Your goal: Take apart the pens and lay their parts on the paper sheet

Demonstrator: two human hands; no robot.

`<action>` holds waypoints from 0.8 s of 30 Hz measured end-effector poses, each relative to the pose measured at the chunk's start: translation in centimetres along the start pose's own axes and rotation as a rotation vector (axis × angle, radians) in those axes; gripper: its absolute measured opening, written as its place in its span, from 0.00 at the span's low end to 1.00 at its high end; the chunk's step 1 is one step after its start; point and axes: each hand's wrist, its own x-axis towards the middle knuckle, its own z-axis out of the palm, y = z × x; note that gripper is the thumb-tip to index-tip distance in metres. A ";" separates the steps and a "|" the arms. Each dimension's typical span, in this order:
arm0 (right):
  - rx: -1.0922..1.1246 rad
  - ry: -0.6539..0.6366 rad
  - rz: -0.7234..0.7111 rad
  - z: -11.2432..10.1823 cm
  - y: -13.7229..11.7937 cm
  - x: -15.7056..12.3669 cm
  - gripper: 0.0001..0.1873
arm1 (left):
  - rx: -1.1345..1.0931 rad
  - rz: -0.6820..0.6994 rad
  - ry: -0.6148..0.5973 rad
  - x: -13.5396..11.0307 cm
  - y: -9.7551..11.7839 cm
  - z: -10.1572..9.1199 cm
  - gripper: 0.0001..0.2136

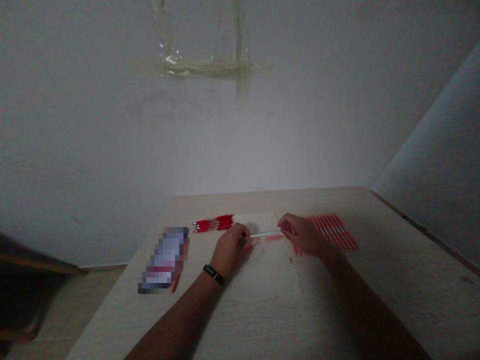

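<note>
Over paper sheet [264, 272], left hand [228, 248], right hand [302, 235] hold white refill [265, 234] pointing right

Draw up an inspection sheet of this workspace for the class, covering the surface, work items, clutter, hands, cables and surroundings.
Surface: pale wood-grain table with a beige paper sheet on it.
Work items: thin white tube; short pink piece beside it; bundle of red pens; row of pink-red pens.
Clutter: pixelated package, unreadable, with a red item at its edge.
Hands: left hand, with black wristband, pinches the tube; right hand is at its far end, grip unclear.
Cables: nothing seen.
Surroundings: grey wall with tape residue; beige floor; dark blurred object.
</note>
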 end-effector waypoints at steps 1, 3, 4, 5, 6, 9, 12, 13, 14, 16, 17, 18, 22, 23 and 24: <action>0.012 0.003 -0.009 0.0 0.0 0.1 0.05 | 0.003 -0.001 0.005 0.0 0.0 0.0 0.05; 0.032 0.000 -0.019 0.0 -0.1 0.1 0.08 | 0.013 -0.010 0.016 -0.1 0.0 0.1 0.04; 0.037 0.001 -0.025 -0.1 -0.2 0.1 0.09 | 0.018 -0.014 0.020 -0.1 0.0 0.1 0.04; 0.042 0.001 -0.028 -0.1 -0.2 0.1 0.10 | 0.021 -0.017 0.023 -0.1 0.0 0.1 0.04; 0.047 0.000 -0.031 -0.1 -0.2 0.1 0.10 | 0.023 -0.018 0.023 -0.1 0.0 0.0 0.04; 0.056 0.002 -0.032 -0.2 -0.3 0.1 0.12 | 0.029 -0.017 0.009 -0.1 0.1 0.0 0.03; 0.042 0.016 -0.037 -0.1 -0.3 0.0 0.12 | 0.038 -0.015 -0.004 0.0 0.1 0.0 0.03; 0.034 0.020 -0.042 0.0 -0.2 0.1 0.12 | 0.042 -0.013 -0.007 0.0 0.1 0.0 0.02; 0.026 0.022 -0.046 0.1 -0.2 0.1 0.13 | 0.045 -0.012 -0.009 0.0 0.1 0.0 0.02; 0.018 0.020 -0.062 0.5 -0.3 0.1 0.14 | 0.046 -0.017 -0.013 0.0 0.1 0.0 0.02; 0.016 0.017 -0.076 0.8 -0.3 0.2 0.14 | 0.044 -0.020 -0.018 -0.1 0.2 0.0 0.02; 0.013 0.016 -0.097 1.1 -0.4 0.2 0.15 | 0.038 -0.017 -0.030 -0.1 0.2 0.0 0.01; 0.000 0.057 -0.181 2.1 -0.8 0.3 0.12 | 0.020 0.061 -0.107 -0.2 0.7 -0.2 0.06; 0.005 0.074 -0.186 2.2 -0.9 0.3 0.12 | 0.022 0.083 -0.123 -0.3 0.8 -0.3 0.07; 0.012 0.094 -0.185 2.3 -1.0 0.4 0.12 | 0.028 0.100 -0.136 -0.3 0.9 -0.4 0.08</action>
